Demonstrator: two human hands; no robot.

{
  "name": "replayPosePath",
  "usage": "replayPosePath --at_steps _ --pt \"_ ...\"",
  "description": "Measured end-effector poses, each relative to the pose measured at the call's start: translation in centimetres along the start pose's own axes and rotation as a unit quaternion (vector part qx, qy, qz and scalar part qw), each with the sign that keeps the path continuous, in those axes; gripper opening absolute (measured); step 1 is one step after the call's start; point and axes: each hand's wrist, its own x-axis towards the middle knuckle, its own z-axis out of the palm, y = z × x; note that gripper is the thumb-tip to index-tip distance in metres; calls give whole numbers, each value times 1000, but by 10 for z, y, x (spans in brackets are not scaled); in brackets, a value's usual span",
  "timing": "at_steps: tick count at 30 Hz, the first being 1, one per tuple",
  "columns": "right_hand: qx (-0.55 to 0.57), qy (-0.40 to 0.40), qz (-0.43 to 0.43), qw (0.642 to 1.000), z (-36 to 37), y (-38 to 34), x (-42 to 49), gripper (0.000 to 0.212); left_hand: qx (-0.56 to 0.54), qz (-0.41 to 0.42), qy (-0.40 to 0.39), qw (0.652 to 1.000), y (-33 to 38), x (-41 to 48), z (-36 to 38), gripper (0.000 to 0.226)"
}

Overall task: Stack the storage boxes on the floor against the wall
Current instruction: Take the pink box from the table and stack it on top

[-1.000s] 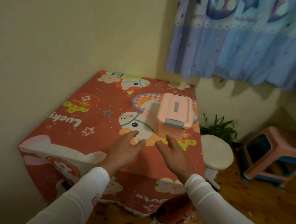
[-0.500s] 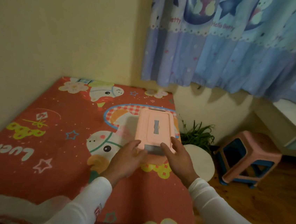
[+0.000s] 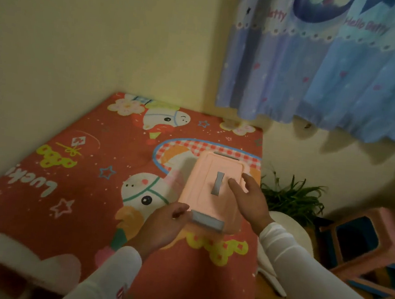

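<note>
We see the counter [image 3: 75, 209] w/ red cartoon cloth [image 3: 119, 146] in a wall [image 3: 81, 39] corner. Pink box [image 3: 201, 198] sits on its right part. Left grip [image 3: 164, 223] curls round box's near-left corner; right grip [image 3: 250, 204], fingers [image 3: 235, 189] wide, rests on lid's [image 3: 226, 167] right edge.

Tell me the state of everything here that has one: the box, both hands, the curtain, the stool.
Pink plastic storage box: lid on, resting on the red cartoon-print cover.
Left hand: fingers curled at the box's near corner, grip unclear.
Right hand: fingers straight, over the lid's right side.
Blue patterned curtain: hanging closed.
Pink and blue plastic stool: upright.
</note>
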Motion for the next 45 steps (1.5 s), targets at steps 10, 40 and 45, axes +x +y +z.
replayPosePath --at_steps 10,40,45 --pt "-68 -83 -33 994 -13 4 105 67 22 -110 60 992 12 -4 42 29" --pt "-140 -142 36 979 -26 30 114 60 -341 -169 227 897 1 6 23 16" --pt "-160 -144 27 976 -30 39 92 45 -378 -157 237 881 -4 12 8 32"
